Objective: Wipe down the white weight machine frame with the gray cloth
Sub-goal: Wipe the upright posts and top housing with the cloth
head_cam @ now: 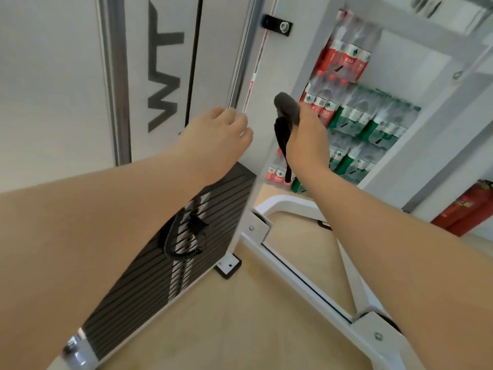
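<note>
— Both hands up at the frame upright [241,166]?
— Yes. Left hand [218,134] curls against it, holding nothing; right hand [306,132] grips the gray cloth [286,113] just beside it. Upright runs vertically.

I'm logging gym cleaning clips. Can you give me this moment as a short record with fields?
left hand: left hand rests on the white upright post, fingers curled at its edge
right hand: right hand grips the gray cloth, one end hanging down
cloth contact: cannot tell whether it touches the post
weight stack: black weight stack below the left arm
background: packs of bottled water; red fire extinguisher
</note>
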{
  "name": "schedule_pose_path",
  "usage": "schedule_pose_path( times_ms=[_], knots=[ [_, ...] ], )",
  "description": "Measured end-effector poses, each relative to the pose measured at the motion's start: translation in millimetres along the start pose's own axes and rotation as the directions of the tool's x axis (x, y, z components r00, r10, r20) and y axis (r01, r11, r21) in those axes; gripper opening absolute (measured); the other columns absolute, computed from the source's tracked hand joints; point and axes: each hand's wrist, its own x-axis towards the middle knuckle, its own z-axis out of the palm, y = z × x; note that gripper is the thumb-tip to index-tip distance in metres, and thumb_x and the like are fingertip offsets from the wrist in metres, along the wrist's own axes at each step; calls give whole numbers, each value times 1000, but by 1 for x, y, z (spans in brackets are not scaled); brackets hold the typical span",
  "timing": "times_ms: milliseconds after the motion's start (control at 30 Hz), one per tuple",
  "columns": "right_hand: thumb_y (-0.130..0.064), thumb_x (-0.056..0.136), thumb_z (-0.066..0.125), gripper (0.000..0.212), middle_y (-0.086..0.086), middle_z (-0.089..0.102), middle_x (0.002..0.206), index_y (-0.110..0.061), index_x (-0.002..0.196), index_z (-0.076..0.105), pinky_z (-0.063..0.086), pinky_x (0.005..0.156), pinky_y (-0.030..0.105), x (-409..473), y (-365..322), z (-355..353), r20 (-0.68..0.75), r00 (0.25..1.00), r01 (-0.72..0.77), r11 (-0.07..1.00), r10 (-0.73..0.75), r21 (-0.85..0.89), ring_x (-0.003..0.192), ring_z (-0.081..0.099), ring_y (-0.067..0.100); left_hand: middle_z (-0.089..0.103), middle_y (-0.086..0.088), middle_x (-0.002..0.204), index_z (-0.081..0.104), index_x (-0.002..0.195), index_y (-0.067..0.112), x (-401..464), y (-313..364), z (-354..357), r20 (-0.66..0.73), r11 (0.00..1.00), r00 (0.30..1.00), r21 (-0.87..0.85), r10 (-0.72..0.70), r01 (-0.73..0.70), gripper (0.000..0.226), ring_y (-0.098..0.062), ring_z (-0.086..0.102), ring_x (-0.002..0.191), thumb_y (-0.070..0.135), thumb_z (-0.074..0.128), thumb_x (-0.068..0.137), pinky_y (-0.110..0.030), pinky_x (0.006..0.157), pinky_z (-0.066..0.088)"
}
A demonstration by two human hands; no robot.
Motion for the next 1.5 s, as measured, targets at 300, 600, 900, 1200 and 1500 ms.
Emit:
schedule_pose_path(
  times_ms=[300, 600, 900, 1200, 1500],
  knots=[
    [-3, 93, 36, 47, 16, 41, 142, -4, 140, 34, 25, 106, 40, 77, -9, 11, -73, 913, 304, 790, -401, -533, 133, 35, 29, -2, -17, 154, 19, 142, 3, 35, -9, 38, 150, 993, 988, 114, -46, 28, 46, -31, -13, 141, 15, 26, 98, -40, 111, -14],
    [-35, 99, 21, 58, 6, -6, 157, -12, 149, -1, -12, 113, 37, 82, 24, 59, 471, 813, 582, 440, -343, -684, 144, -7, 22, 28, -15, 145, 47, 125, 6, 46, -25, 48, 186, 989, 981, 119, 59, -82, 34, -33, -6, 141, 16, 33, 96, -41, 98, -30],
    [-51, 96, 21, 64, 0, 1, 157, -19, 149, 3, -10, 114, 43, 113, 9, 45, 459, 801, 577, 293, -385, -762, 144, -2, 18, 31, -14, 144, 47, 126, 8, 47, -26, 47, 172, 987, 980, 106, 100, -120, 34, -34, -4, 141, 18, 39, 95, -43, 98, -26],
    [-46, 97, 27, 68, 5, -2, 157, -12, 148, -2, -8, 113, 46, 80, 27, 69, 346, 857, 481, 352, -381, -803, 144, -1, 22, 32, -16, 142, 45, 127, 4, 44, -24, 48, 160, 983, 983, 144, 91, -114, 35, -35, -4, 141, 15, 38, 94, -43, 94, -28],
    [-42, 97, 26, 64, 2, -2, 157, -14, 149, 0, -10, 113, 41, 95, 37, 38, 275, 865, 449, 401, -419, -799, 144, -2, 19, 36, -15, 139, 49, 123, 5, 43, -24, 53, 120, 989, 989, 108, 88, -101, 33, -35, 0, 141, 14, 39, 93, -42, 96, -28]
  ],
)
